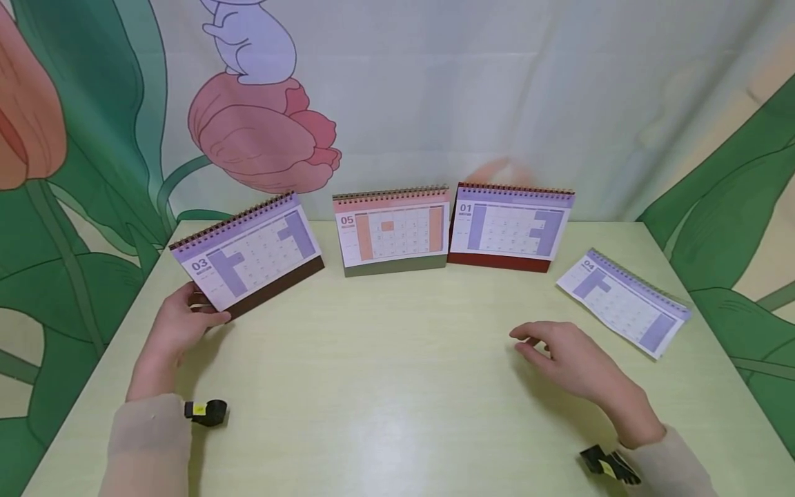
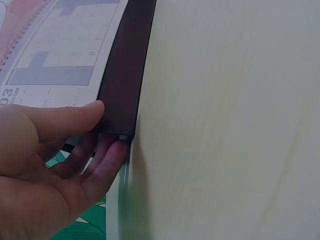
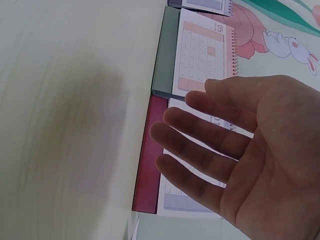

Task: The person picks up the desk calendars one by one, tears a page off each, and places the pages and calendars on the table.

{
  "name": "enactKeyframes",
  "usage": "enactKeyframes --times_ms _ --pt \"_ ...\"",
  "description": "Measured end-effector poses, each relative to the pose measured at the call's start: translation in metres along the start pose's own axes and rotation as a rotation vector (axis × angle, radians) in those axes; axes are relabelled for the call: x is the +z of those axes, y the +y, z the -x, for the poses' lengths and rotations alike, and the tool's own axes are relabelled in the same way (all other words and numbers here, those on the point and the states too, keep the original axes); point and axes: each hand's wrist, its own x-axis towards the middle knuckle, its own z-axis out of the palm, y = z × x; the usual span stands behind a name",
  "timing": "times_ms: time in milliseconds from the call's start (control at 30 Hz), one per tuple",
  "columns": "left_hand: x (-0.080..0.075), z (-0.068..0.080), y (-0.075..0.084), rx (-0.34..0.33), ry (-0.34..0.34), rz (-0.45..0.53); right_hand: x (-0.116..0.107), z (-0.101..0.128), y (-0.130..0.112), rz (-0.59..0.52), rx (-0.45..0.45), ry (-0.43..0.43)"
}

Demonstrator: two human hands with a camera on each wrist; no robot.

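A desk calendar showing "03" (image 1: 248, 252) stands tilted at the table's left on a dark brown base (image 2: 125, 65). My left hand (image 1: 205, 310) pinches its near left corner, thumb (image 2: 75, 117) on the front and fingers behind. My right hand (image 1: 528, 342) hovers over the table's right half with its fingers (image 3: 200, 145) spread and relaxed, holding nothing. Beyond that hand stand a "05" calendar (image 1: 393, 231) with a grey-green base (image 3: 165, 55) and a "01" calendar (image 1: 509, 228) with a red base (image 3: 149, 160).
A "04" calendar (image 1: 624, 304) lies flat at the right, near the table edge. The pale green table (image 1: 397, 386) ends at a printed backdrop of tulips and a rabbit (image 1: 254, 41). Small black devices sit at both wrists.
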Motion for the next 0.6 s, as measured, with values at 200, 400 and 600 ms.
enactKeyframes --times_ms 200,400,600 --pt "0.0033 -0.0018 -0.0028 0.000 0.019 -0.016 0.0012 -0.0011 0.0006 -0.002 -0.013 -0.007" --pt "0.0048 -0.0029 -0.0076 0.013 0.040 -0.015 0.0012 -0.0013 0.0004 -0.005 -0.005 -0.017" --pt "0.0029 -0.0026 -0.0089 0.047 0.094 -0.033 0.0013 -0.0016 0.0005 -0.010 -0.001 -0.032"
